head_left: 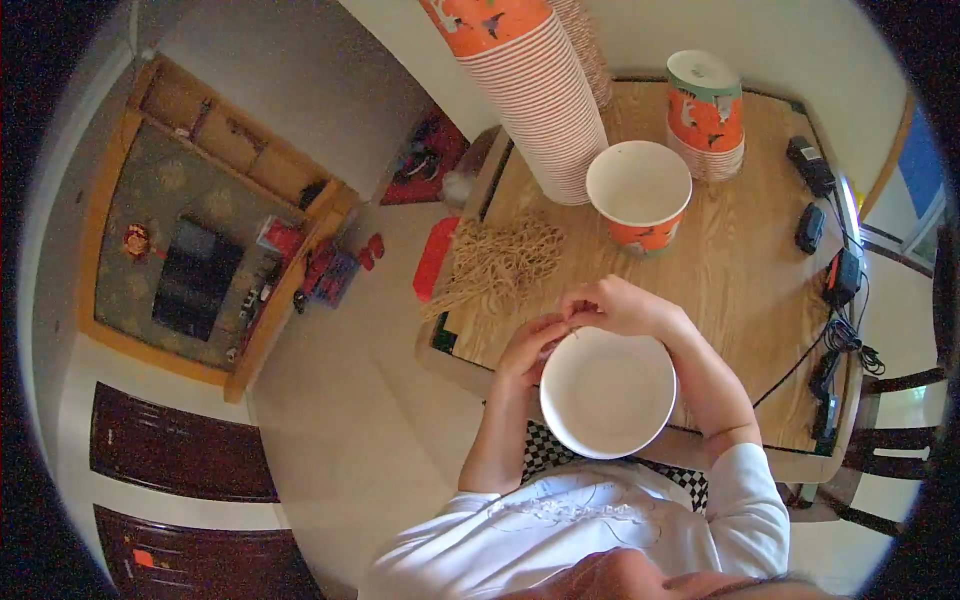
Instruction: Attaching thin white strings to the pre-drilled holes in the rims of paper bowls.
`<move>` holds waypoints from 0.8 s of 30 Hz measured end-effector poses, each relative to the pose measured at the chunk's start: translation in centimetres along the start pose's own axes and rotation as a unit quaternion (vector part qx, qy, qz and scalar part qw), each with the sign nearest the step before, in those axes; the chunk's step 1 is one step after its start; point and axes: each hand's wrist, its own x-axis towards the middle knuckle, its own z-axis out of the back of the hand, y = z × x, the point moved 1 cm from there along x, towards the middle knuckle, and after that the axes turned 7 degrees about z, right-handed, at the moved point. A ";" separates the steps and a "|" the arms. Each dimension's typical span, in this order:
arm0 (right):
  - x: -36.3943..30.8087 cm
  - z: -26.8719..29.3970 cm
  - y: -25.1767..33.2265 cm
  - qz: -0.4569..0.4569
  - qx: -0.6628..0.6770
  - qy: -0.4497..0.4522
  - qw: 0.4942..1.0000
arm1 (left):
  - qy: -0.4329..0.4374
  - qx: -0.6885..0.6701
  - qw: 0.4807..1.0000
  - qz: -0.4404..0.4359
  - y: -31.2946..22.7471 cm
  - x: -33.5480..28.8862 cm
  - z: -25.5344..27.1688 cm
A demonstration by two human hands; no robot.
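A white-lined paper bucket [608,392] is tilted with its mouth toward me at the table's near edge. At its far left rim, my left hand [530,348] is closed with curled fingers against the side. My right hand [622,306] reaches over the far rim, its fingers pinched together beside the left fingertips. A short tan strand, like twine, shows on the rim under the fingertips; most of it is hidden. Beyond my hands a loose heap of tan twine [505,262] lies at the left, and an orange patterned paper bucket [648,232] stands upright.
A tall leaning stack of paper buckets [535,110] rises at the back. Upside-down stacked buckets [706,118] stand behind right. Black power adapters [843,278] and coiled cables [850,335] line the table's right edge. A red stool [437,258] is beside the left edge.
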 end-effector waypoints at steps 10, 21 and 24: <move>-0.1 0.5 1.1 -0.021 0.002 -0.007 1.000 | -0.040 -0.081 0.996 -0.006 0.7 -0.1 -0.3; -0.1 0.0 0.0 -0.012 0.006 -0.006 1.000 | 0.019 -0.090 0.995 -0.045 0.6 0.1 -0.5; 0.0 0.1 0.3 -0.018 0.001 0.006 1.000 | 0.049 -0.069 0.995 -0.047 0.4 -0.1 -0.2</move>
